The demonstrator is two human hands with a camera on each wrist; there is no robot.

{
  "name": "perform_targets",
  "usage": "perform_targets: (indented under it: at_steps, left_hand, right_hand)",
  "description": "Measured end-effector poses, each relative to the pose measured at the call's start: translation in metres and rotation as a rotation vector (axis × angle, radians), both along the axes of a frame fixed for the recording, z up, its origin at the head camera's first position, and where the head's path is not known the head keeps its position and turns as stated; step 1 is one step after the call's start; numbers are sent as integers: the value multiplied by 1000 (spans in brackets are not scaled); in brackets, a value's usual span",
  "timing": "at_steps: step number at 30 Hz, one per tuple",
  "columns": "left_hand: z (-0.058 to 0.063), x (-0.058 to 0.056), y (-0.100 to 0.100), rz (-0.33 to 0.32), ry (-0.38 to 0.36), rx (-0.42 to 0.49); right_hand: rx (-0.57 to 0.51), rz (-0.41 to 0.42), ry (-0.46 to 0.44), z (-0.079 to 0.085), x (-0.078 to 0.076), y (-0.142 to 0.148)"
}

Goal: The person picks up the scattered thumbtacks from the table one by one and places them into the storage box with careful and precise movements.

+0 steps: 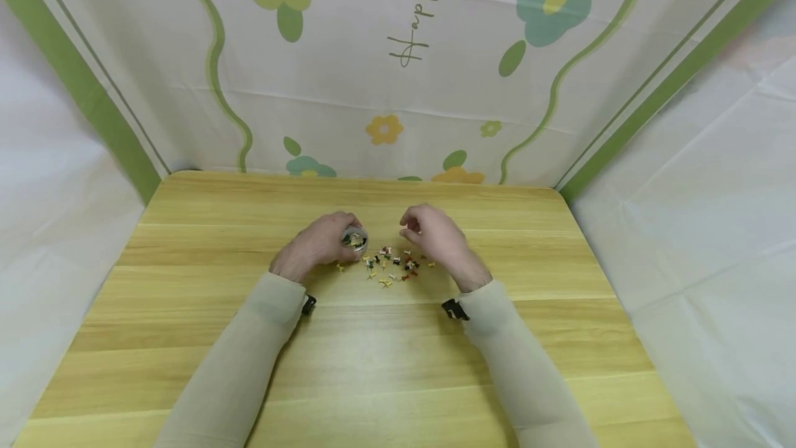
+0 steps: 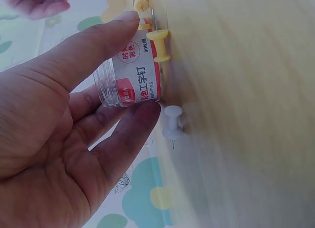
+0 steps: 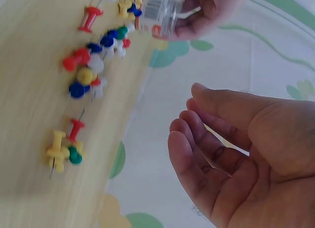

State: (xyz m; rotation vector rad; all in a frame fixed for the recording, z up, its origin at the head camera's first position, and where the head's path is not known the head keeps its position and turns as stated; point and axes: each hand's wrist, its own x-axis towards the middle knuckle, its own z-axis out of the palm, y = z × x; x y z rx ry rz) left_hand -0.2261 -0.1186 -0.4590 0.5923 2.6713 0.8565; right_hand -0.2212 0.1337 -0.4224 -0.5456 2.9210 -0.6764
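Note:
A small clear jar of push pins point(image 1: 355, 230) stands on the table, several coloured pins showing through its round mouth. My left hand point(image 1: 314, 239) holds it, thumb on the near side and fingers round the far side. A red and white printed label point(image 2: 135, 73) wraps the jar in the left wrist view. Close by the jar lie a yellow push pin point(image 2: 158, 46) and a white push pin point(image 2: 173, 120). My right hand point(image 1: 438, 237) hovers right of the jar, above the table, its fingers loosely bent with nothing between them.
Several loose push pins point(image 1: 396, 260), red, yellow, blue, green and white, lie scattered between the hands, some with metal points sticking out. They rest on a wooden table point(image 1: 373, 365). Behind the table's far edge hangs a flowered cloth point(image 1: 348, 75); white cloth also borders both sides.

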Motion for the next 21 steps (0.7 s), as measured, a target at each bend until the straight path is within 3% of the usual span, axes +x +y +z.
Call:
perform_targets:
  at_steps: [5, 12, 21]
  left_hand:
    - [-1, -1, 0, -5, 7, -2]
    - [-2, 0, 0, -4, 17, -9]
    - [-3, -1, -1, -12, 25, -16]
  right_hand:
    - [-19, -11, -30, 2, 0, 13]
    - [33, -16, -39, -1, -3, 29]
    - [238, 176, -20, -8, -9, 44]
